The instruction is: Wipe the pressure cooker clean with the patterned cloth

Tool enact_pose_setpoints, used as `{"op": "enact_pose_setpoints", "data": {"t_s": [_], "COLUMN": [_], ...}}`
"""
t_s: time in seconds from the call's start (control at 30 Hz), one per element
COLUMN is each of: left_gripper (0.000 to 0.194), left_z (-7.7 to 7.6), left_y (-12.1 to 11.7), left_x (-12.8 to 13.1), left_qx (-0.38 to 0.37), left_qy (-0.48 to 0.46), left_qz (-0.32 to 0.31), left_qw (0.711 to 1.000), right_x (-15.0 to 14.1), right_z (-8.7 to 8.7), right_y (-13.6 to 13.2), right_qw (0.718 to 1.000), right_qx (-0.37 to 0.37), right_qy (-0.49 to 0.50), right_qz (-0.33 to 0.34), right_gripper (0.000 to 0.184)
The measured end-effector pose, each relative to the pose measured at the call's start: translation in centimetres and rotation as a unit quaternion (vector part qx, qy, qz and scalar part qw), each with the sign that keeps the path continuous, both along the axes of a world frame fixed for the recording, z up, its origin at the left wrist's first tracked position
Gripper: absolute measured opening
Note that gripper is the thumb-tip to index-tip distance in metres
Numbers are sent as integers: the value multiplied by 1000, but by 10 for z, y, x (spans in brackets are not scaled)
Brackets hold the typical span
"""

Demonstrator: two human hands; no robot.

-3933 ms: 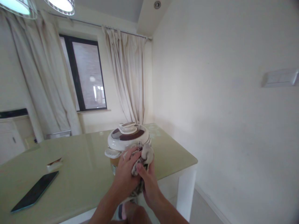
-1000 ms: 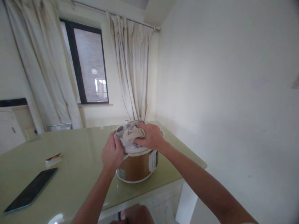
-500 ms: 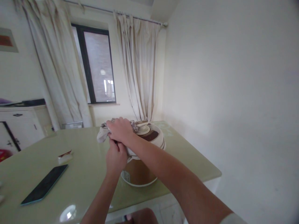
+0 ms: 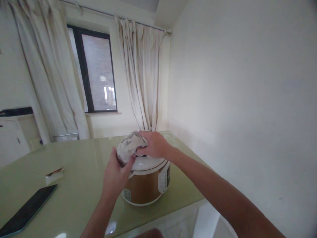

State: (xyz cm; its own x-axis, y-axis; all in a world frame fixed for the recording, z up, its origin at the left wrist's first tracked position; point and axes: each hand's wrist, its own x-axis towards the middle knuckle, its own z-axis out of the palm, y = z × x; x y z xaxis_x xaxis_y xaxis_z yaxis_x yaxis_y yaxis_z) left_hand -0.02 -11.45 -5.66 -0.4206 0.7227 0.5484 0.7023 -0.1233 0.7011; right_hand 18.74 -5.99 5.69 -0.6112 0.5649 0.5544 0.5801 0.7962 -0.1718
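A bunched grey-white cloth [image 4: 130,145] is held between both hands over the top of a rice cooker [image 4: 145,188]. My left hand [image 4: 116,172] grips the cloth's left and lower side, thumb toward the middle. On the right side of the cloth my right hand [image 4: 155,144] closes its fingers on it. The cooker has a brown-gold body, a white lid and a pale control panel on its right side. Hands and cloth hide much of the lid.
The cooker stands on a pale green glossy table [image 4: 81,185]. Left on it lie a dark tablet-like slab [image 4: 28,210] and a small whitish packet [image 4: 54,175]. A white wall [image 4: 235,99] borders the table's right; curtains [image 4: 141,72] and a window [image 4: 99,72] are behind.
My right hand has moved right, uncrossing from over the left. The cloth is now bunched between both hands, and the cooker's control panel has come into sight. The view has shifted slightly right.
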Motion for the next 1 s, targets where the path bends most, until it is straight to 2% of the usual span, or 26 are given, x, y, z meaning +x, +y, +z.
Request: {"op": "enact_pose_setpoints", "data": {"t_s": [0.07,0.13,0.2,0.4,0.53,0.63,0.73,0.87,0.93,1.0], "left_gripper": [87,78,72,74,72,71,71,71,69,68], "left_z": [-1,-1,-1,-3,-2,-2,-1,0,1,2], "left_y": [0,0,0,0,-1,-2,-1,-2,-2,-1], "left_x": [0,1,2,5,5,6,6,4,4,4], "left_qx": [-14,-6,9,10,11,11,9,4,5,7], "left_qy": [-25,-38,-45,-55,-51,-44,-39,-36,-38,-43], "left_qz": [-8,-24,-27,-19,-16,-10,-7,-5,-7,-6], "left_qw": [1000,999,999,998,999,999,999,999,999,999], "right_x": [28,48,58,66,68,53,22,-9,-6,11], "right_z": [0,0,0,-3,-15,-19,-15,-9,-10,-14], "right_y": [11,25,42,105,147,167,174,171,164,150], "right_qw": [996,989,983,978,971,967,973,986,986,980], "right_qx": [-63,-106,-135,-184,-171,-159,-136,-109,-122,-142], "right_qy": [40,73,100,93,72,49,39,29,60,114], "right_qz": [38,70,66,-21,-150,-194,-183,-122,-98,-85], "right_gripper": [36,30,29,25,29,32,38,40,35,34]}}
